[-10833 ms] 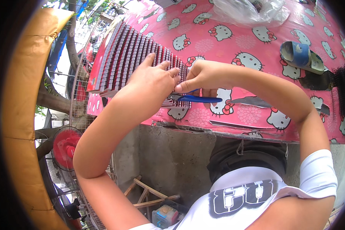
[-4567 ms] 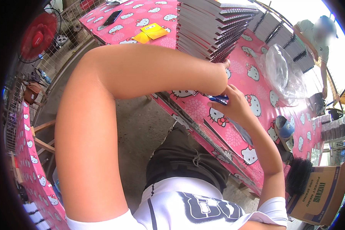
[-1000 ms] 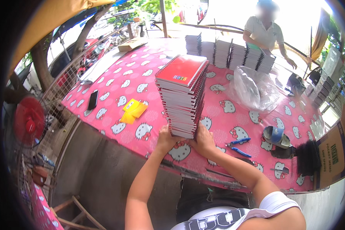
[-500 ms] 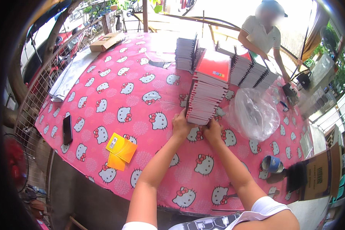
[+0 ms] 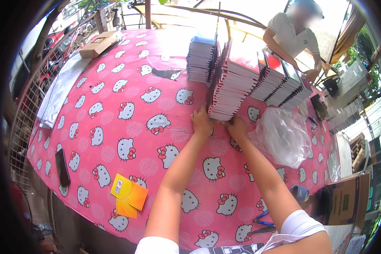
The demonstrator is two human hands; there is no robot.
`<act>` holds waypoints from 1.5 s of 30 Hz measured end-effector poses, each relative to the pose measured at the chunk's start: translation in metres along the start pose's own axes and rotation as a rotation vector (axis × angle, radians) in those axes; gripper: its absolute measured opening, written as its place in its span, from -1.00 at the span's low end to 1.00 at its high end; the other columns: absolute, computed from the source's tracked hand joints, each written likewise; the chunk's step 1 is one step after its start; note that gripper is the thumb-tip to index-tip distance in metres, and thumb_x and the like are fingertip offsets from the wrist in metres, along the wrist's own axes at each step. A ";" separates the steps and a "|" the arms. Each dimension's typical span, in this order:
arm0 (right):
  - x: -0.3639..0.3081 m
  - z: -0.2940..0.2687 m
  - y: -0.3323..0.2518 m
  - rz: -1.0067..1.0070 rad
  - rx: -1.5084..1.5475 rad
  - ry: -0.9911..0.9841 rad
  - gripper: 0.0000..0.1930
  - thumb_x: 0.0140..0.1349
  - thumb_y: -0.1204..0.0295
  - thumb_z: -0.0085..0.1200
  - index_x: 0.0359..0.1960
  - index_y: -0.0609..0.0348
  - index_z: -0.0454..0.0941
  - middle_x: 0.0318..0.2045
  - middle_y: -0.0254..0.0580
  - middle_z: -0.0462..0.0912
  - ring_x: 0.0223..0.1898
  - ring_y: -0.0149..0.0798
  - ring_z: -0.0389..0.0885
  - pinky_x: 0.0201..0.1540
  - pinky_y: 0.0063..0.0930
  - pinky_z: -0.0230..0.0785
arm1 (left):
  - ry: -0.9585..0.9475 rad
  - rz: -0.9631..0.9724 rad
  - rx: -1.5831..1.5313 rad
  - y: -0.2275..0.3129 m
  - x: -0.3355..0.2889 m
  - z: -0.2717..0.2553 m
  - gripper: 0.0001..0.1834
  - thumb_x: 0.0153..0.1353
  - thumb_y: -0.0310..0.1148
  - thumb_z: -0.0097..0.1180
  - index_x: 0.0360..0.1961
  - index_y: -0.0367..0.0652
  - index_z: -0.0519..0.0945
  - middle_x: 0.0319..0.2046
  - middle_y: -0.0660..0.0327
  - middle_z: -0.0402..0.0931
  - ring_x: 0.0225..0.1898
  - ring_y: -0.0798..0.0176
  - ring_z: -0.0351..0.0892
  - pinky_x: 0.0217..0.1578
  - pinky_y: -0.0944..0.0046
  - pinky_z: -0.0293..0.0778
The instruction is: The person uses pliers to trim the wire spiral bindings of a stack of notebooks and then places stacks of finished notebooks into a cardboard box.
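A tall stack of spiral-bound notebooks (image 5: pixel 233 91) with a red cover on top stands on the pink patterned tablecloth (image 5: pixel 148 167). My left hand (image 5: pixel 202 122) grips the lower left side of this stack. Its near right bottom corner is in my right hand (image 5: pixel 238 128), whose fingertips are partly hidden. Close behind on the left is a stack of blue-topped notebooks (image 5: pixel 200 59). More notebook stacks (image 5: pixel 279 80) with black spirals stand just to the right. A crumpled clear plastic bag (image 5: pixel 283 137) lies right of my right hand.
Yellow-orange booklets (image 5: pixel 129 194) and a dark phone (image 5: pixel 62 167) lie at left. Beyond are folded white sheets (image 5: pixel 63 91) and a flat cardboard box (image 5: pixel 99 44). Blue-handled pliers (image 5: pixel 263 221), a tape roll (image 5: pixel 299 193) and a carton (image 5: pixel 345 199) are near right. A person (image 5: pixel 298 40) stands opposite.
My hands have pushed the red-topped notebook stack farther away, up against the other stacks. The person opposite has brought their hands together. My view has shifted, and the blue-handled pliers now show.
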State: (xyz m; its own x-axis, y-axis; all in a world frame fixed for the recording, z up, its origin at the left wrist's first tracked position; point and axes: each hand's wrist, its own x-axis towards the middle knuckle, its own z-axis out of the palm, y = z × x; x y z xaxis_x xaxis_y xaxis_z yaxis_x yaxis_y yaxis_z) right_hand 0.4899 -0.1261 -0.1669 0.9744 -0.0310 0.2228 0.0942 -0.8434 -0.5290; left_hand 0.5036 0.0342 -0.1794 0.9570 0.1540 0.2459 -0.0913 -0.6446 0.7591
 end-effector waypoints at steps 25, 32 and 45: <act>-0.339 -0.184 0.037 0.037 -0.019 0.177 -0.48 0.08 0.18 0.24 0.07 0.10 0.48 0.28 0.04 0.31 0.20 0.12 0.36 0.20 -0.05 0.20 | 0.204 0.234 0.301 -0.006 0.025 0.005 0.10 -0.16 0.20 0.36 0.28 -0.30 0.23 0.15 -0.09 0.36 0.14 -0.16 0.40 0.06 -0.09 0.41; -0.493 -0.208 0.070 0.195 -0.313 0.150 -0.40 -0.05 0.03 0.27 0.06 -0.05 0.52 0.28 -0.08 0.31 0.26 0.09 0.26 0.15 0.27 0.07 | 0.766 0.761 0.810 -0.048 0.038 -0.003 -0.15 0.07 0.22 0.16 0.25 -0.16 0.36 -0.01 0.01 0.52 -0.04 0.15 0.59 -0.20 0.13 0.57; -0.497 -0.206 0.147 0.018 -0.086 0.378 -0.81 0.01 0.36 0.19 -0.40 0.12 0.46 -0.24 -0.19 0.42 -0.04 -0.11 0.39 -0.05 -0.14 0.27 | -0.542 1.431 0.050 0.241 -0.291 0.048 -0.15 0.09 0.15 0.15 0.29 -0.16 0.29 0.17 -0.08 0.31 0.18 -0.11 0.25 0.08 -0.12 0.17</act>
State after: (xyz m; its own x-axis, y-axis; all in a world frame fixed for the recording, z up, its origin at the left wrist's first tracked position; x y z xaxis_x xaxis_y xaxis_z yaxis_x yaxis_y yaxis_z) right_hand -0.0229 -0.3451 -0.1868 0.8300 -0.2283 0.5089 0.0447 -0.8822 -0.4687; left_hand 0.2166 -0.2019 -0.0968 0.0607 -0.8754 0.4796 -0.9975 -0.0355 0.0614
